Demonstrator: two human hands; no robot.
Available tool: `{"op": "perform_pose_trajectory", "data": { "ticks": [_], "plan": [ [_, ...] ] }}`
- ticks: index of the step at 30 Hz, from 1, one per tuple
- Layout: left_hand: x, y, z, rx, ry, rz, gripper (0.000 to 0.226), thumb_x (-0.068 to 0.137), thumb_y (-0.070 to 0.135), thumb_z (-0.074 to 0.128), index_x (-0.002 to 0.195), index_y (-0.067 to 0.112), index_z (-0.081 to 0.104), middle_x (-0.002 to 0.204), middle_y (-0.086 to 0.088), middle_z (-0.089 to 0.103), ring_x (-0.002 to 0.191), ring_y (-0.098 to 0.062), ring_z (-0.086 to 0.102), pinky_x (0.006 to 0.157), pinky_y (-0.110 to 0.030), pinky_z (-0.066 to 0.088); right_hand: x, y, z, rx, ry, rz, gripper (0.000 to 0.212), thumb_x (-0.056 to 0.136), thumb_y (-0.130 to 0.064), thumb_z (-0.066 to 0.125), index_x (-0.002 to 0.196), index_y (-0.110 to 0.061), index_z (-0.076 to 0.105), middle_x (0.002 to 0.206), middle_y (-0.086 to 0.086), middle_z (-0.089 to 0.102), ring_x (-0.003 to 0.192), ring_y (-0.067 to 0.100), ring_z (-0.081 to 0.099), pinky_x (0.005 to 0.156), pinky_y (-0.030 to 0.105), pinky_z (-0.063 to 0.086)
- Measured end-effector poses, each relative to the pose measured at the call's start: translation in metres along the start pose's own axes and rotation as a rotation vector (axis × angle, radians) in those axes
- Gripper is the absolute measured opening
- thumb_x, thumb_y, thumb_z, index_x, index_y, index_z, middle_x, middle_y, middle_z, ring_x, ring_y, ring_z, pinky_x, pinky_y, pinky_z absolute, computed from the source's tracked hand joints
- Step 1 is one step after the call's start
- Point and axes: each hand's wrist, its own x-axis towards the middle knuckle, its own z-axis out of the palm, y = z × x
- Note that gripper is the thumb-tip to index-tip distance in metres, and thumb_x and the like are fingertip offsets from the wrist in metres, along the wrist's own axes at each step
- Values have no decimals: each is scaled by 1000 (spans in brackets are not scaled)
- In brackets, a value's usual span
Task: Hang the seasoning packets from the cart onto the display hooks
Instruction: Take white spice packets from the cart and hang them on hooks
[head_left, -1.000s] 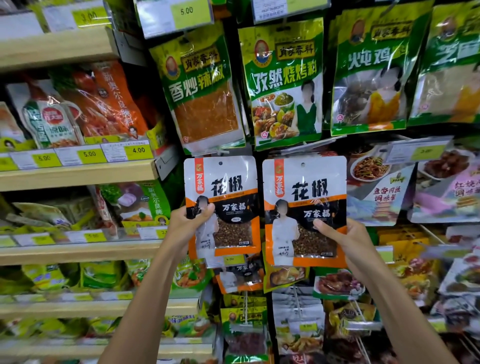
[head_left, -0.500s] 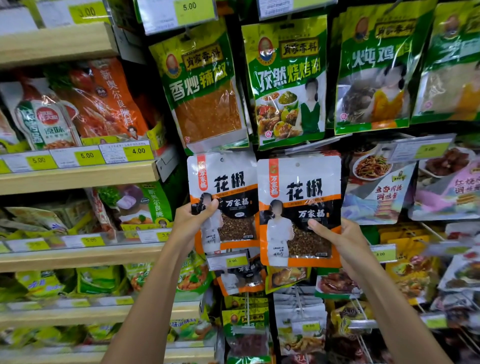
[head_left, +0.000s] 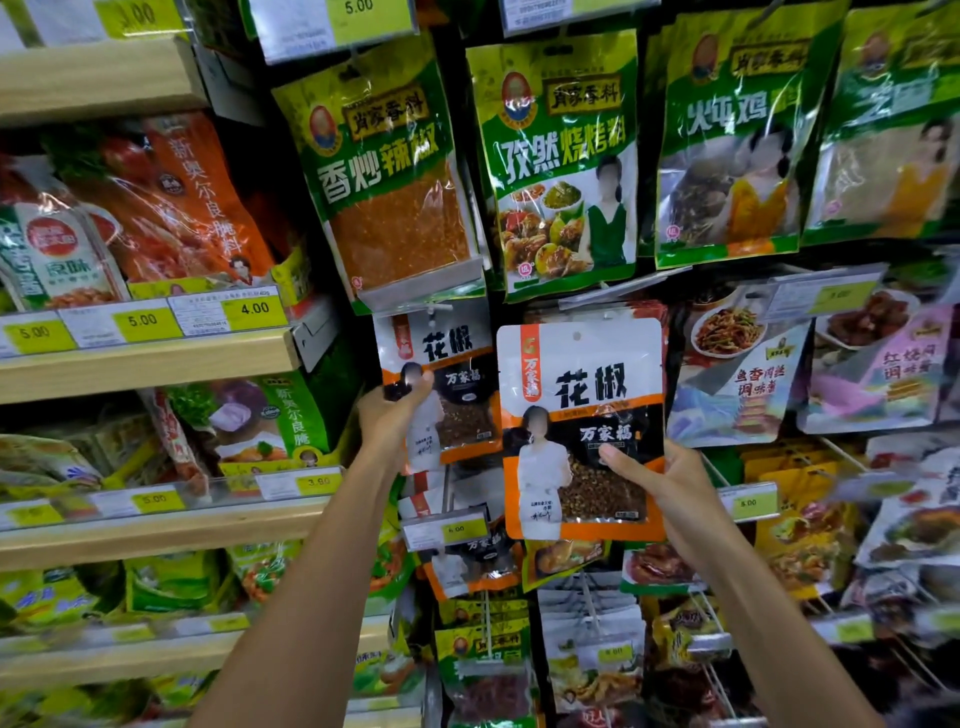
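- Gripping left packet (head_left: 457, 358) by its left edge, left hand (head_left: 389, 415) is holding its top at a hook (head_left: 435, 310).
- Right hand (head_left: 662, 483) is pinching right packet (head_left: 582, 415) at its lower right, thumb in front, just beside the left packet.

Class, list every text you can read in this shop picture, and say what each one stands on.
"花椒", "万家福": front peppercorn packet in the right hand
"花椒": rear peppercorn packet in the left hand
"香炒辣椒": green chilli packet
"孜然烧烤料": green barbecue packet
"炖鸡": green stew packet
"4.00": shelf price tag
"3.90": lower shelf tag
Fine print on the packets and tags: too small to read.
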Motion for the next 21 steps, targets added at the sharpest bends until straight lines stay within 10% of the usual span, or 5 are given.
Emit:
{"op": "perform_pose_trajectory", "data": {
  "ticks": [5,9,13,17,21],
  "plan": [
    [12,-2,19,-39,133,-92,38,74,33,81,89,6,58,101,-15,65,104,-31,62,77,-30,43,-3,5,-2,-43,36,-2,50,63,-42,79,98,-7,70,119,44,45,108,47,55,95,35,49],
    [-4,-4,16,47,120,-6,27,80,33,76,78,10,62,89,-11,64,99,-32,64,79,-34,48,-6,5,-1,-54,19,21,68,59,-47,79,104,3,65,118,51,36,109,60,45,107,50,42],
    [-40,-14,-8,425,121,203,47,93,38,57,87,-8,58,78,-29,60,78,-45,58,61,-44,46,-7,5,9,-16,-18,33,50,60,-45,80,100,-16,70,114,39,56,108,43,61,107,52,41],
    [-77,-10,-34,680,241,457,35,98,26,49,121,1,56,111,-17,63,104,-34,58,85,-43,49,-7,6,25,-11,-60,39,40,59,-44,80,93,-24,74,100,7,75,98,14,70,100,47,48],
    [-89,19,-66,715,426,914,15,94,4,53,102,-2,65,95,-17,67,89,-33,61,75,-36,47,-3,6,46,-10,-132,35,40,60,-47,80,92,-24,75,99,1,76,97,14,71,91,40,52]
  ]
}}
